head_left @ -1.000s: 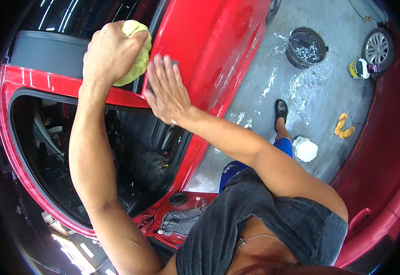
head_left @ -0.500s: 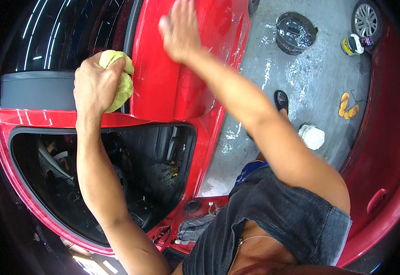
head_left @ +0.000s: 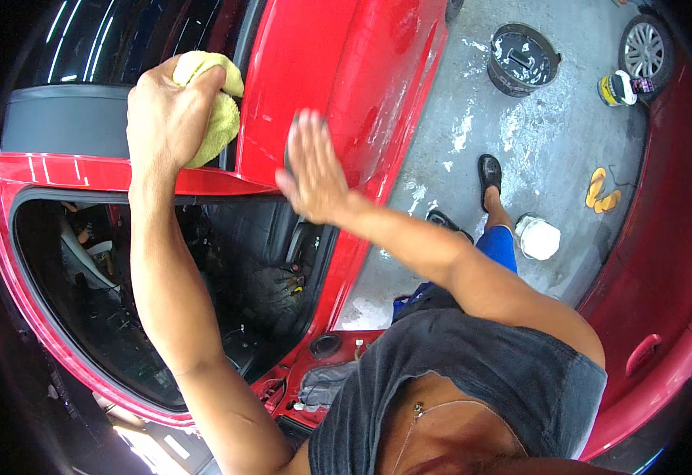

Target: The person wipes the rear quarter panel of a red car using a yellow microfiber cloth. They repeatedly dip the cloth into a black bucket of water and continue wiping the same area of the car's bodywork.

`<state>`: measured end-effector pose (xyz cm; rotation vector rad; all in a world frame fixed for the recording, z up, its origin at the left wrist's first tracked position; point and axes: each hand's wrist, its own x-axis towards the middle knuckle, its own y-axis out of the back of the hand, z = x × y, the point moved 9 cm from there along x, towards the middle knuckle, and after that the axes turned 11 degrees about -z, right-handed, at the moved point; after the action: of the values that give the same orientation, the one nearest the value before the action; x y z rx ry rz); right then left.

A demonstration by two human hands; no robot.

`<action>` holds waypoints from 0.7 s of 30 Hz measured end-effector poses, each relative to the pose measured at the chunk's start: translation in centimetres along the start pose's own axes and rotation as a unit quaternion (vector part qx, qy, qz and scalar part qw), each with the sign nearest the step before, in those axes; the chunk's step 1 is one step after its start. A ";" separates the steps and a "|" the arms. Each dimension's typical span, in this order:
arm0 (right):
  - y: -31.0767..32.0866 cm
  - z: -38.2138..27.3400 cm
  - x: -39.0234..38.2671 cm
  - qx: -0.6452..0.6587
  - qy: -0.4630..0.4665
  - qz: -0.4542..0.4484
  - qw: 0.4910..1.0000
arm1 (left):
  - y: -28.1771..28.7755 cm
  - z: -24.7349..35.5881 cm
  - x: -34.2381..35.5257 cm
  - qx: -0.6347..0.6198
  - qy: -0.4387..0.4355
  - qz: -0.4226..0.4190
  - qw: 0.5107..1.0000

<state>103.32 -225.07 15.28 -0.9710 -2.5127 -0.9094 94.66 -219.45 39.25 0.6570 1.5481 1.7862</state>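
A folded yellow-green cloth (head_left: 221,131) is bunched in my left hand (head_left: 163,115), its fingers wrapped round it. The cloth lies at the seam between a dark glass panel (head_left: 144,43) with light streaks, a grey strip (head_left: 68,123), and a red car body panel (head_left: 290,55). My right hand (head_left: 316,170) holds nothing; its fingers are stretched out, slightly blurred, over the near edge of the red panel. Whether its palm touches the paint I cannot tell. Below both hands is a black-edged opening (head_left: 19,261) in the car body, with the dark interior showing through.
To the right, a black bucket (head_left: 512,83) of liquid stands on the wet grey floor (head_left: 457,182). Nearby are a white container (head_left: 537,237), yellow flip-flops (head_left: 597,190) and a yellow-black tub (head_left: 617,89). A second red car (head_left: 663,214) stands at far right.
My right hand has come back toward me, from farther up the red panel to its near edge. My left hand keeps its grip on the cloth. The view has shifted slightly.
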 end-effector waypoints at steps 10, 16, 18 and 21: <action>-1.2 -3.9 -1.8 -0.014 0.043 -0.012 0.999 | 0.9 -0.6 0.5 0.004 0.007 0.014 1.000; 5.8 0.4 9.9 -0.072 -0.036 0.123 0.989 | 0.7 -1.5 1.6 -0.021 0.029 0.000 0.999; 3.9 -3.4 6.3 -0.059 -0.015 0.032 0.998 | 1.2 -1.6 1.9 -0.018 0.026 0.001 0.999; 2.3 -4.3 3.4 -0.035 0.032 -0.032 0.998 | 0.2 0.8 3.2 0.013 0.006 0.000 1.000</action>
<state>102.59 -224.85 21.20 -0.8728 -2.4851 -1.0368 93.12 -216.51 39.36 0.6592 1.5804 1.7753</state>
